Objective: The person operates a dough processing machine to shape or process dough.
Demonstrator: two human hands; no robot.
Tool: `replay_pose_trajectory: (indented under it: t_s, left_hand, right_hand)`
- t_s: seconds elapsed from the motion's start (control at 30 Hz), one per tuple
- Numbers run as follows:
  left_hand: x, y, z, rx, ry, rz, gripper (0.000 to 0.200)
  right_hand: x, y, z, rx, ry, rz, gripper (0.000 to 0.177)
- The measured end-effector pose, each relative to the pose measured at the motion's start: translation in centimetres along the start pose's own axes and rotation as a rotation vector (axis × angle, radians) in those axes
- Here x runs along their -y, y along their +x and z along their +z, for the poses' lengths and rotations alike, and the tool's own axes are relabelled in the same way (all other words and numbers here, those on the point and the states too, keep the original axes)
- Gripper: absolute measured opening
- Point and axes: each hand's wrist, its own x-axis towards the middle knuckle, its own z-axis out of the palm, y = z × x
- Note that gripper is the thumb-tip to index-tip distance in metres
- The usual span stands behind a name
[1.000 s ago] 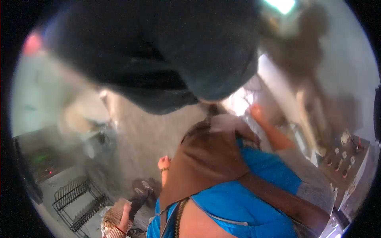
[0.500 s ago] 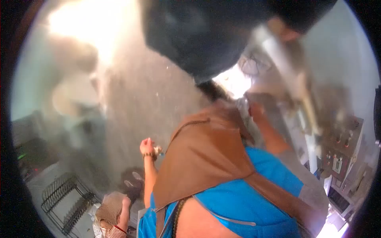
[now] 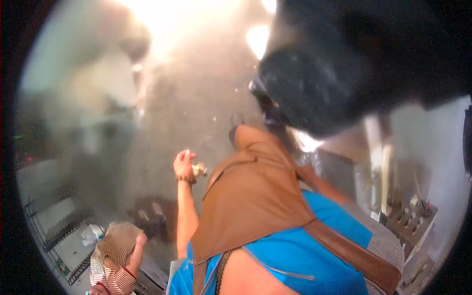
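Note:
My left hand (image 3: 184,163), with a beaded bracelet at the wrist, hangs left of my brown apron (image 3: 250,196). Its fingers are curled, and a small pale crumpled thing (image 3: 199,170) shows against its palm side; I cannot make out what it is. On the other side, my right forearm reaches down past the apron's edge. My right hand (image 3: 307,174) is blurred and partly hidden beside the apron, so its fingers cannot be read. Blue clothing shows under the apron.
A large dark blurred form (image 3: 344,64) fills the upper right. A person in striped clothing (image 3: 118,250) is at the lower left, near black racks (image 3: 69,226). A panel with knobs (image 3: 410,219) stands at the right. Bright glare covers the top.
The view has turned. The dark form has shifted right and down, and my left hand appears slightly higher. My right hand has drawn in toward the apron and is less visible.

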Motion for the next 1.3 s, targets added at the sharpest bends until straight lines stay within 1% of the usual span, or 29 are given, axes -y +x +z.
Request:
replay_pose_trajectory:
  t_s: [0.03, 0.07, 0.13, 0.2, 0.27, 0.3, 0.33, 0.37, 0.4, 0.43, 0.47, 0.5, 0.53, 0.63, 0.67, 0.7, 0.73, 0.8, 0.83, 0.87, 0.9, 0.97, 1.03, 1.07, 1.1, 1.17, 1.2, 1.27, 1.3]
  left_hand:
    - [-1.0, -0.3, 0.3, -0.007, 0.013, -0.010, 0.026]
    - [-1.4, 1.3, -0.2, -0.024, 0.013, -0.009, 0.026]
    - [-1.5, 5.0, -1.9, -0.080, 0.014, -0.038, 0.024]
    - [-1.5, 8.7, -3.3, -0.117, -0.002, -0.087, 0.022]
    - [1.0, 12.2, -4.6, -0.125, -0.016, -0.106, 0.019]
    - [-0.4, 12.7, -4.7, -0.129, 0.036, -0.183, 0.019]
    - [0.9, 14.2, -5.3, -0.119, 0.113, -0.176, 0.019]
    - [-0.3, 14.7, -5.0, -0.139, 0.183, -0.222, 0.019]
    - [0.4, 15.5, -5.1, -0.148, 0.243, -0.239, 0.018]
    - [-1.7, 15.8, -4.6, -0.129, 0.387, -0.222, 0.017]
    - [-1.9, 16.6, -4.2, -0.153, 0.351, -0.275, 0.017]
    - [-1.2, 18.0, -4.2, -0.130, 0.404, -0.283, 0.017]
    - [-0.8, 19.5, -4.2, -0.109, 0.456, -0.291, 0.018]
    - [-6.3, 24.5, -3.0, -0.014, 0.641, -0.275, 0.022]
    - [-5.9, 26.5, -2.8, 0.006, 0.548, -0.285, 0.023]
    - [-8.2, 28.0, -1.7, 0.039, 0.589, -0.276, 0.023]
    - [-10.4, 29.7, -0.6, 0.075, 0.634, -0.270, 0.023]
    - [-9.4, 35.7, 1.0, 0.100, 0.596, -0.174, 0.023]
    - [-11.1, 37.6, 2.4, 0.127, 0.539, -0.123, 0.022]
    - [-14.8, 41.9, 4.4, 0.177, 0.496, -0.121, 0.022]
    - [-16.0, 44.6, 5.2, 0.211, 0.474, -0.058, 0.021]
    - [-18.5, 49.6, 8.2, 0.266, 0.423, -0.036, 0.020]
    - [-20.5, 54.3, 10.4, 0.343, 0.340, 0.021, 0.018]
    - [-22.1, 55.9, 11.4, 0.380, 0.355, 0.039, 0.018]
    - [-26.8, 56.8, 14.9, 0.395, 0.398, 0.025, 0.017]
    - [-30.1, 60.5, 15.7, 0.463, 0.423, 0.086, 0.018]
    - [-30.5, 61.5, 15.9, 0.498, 0.442, 0.104, 0.018]
    - [-32.8, 68.0, 16.0, 0.541, 0.519, 0.163, 0.017]
    - [-33.4, 70.7, 15.7, 0.501, 0.679, 0.215, 0.018]
  right_hand:
    - [-0.4, 2.3, 0.6, 0.110, 0.228, 0.132, 0.025]
    - [-1.0, 4.6, 1.5, 0.191, 0.438, 0.287, 0.034]
    - [-1.7, 9.2, -0.2, 0.208, 0.697, 0.583, 0.033]
    - [-4.4, 13.0, -4.1, 0.098, 0.724, 0.701, 0.033]
    - [-10.3, 16.1, -9.7, -0.024, 0.695, 0.766, 0.032]
    - [-13.7, 17.5, -13.2, -0.085, 0.674, 0.816, 0.032]
    - [-17.6, 18.5, -17.3, -0.159, 0.651, 0.865, 0.032]
    - [-21.3, 18.8, -21.3, -0.230, 0.627, 0.903, 0.032]
    - [-24.8, 19.0, -25.5, -0.296, 0.600, 0.937, 0.031]
    - [-28.0, 19.3, -29.5, -0.360, 0.575, 0.970, 0.031]
    - [-30.8, 19.2, -33.2, -0.412, 0.557, 0.995, 0.031]
    - [-33.2, 19.1, -36.4, -0.450, 0.548, 1.018, 0.031]
    - [-35.1, 19.0, -38.8, -0.480, 0.534, 1.035, 0.031]
    - [-38.7, 19.6, -44.7, -0.537, 0.521, 1.083, 0.030]
    - [-38.7, 19.8, -45.1, -0.535, 0.522, 1.092, 0.030]
    - [-38.6, 19.9, -45.0, -0.530, 0.529, 1.098, 0.030]
    - [-38.4, 20.0, -44.7, -0.514, 0.533, 1.107, 0.030]
    - [-36.4, 20.0, -42.4, -0.478, 0.555, 1.115, 0.029]
    - [-35.4, 20.2, -41.0, -0.458, 0.573, 1.123, 0.029]
    - [-33.3, 21.4, -39.9, -0.390, 0.582, 1.132, 0.029]
    - [-30.5, 21.4, -38.5, -0.372, 0.597, 1.144, 0.029]
    - [-26.3, 23.5, -35.0, -0.328, 0.637, 1.149, 0.028]
    - [-19.8, 25.3, -31.6, -0.303, 0.692, 1.150, 0.028]
    - [-17.2, 25.8, -30.5, -0.307, 0.723, 1.164, 0.028]
    - [-14.5, 27.9, -29.8, -0.266, 0.775, 1.160, 0.028]
    - [-6.5, 30.8, -28.9, -0.233, 0.858, 1.179, 0.027]
    - [-2.7, 31.8, -28.2, -0.224, 0.905, 1.182, 0.027]
    - [3.3, 35.5, -30.2, -0.222, 0.995, 1.210, 0.027]
    - [6.1, 37.0, -30.9, -0.219, 1.037, 1.225, 0.027]
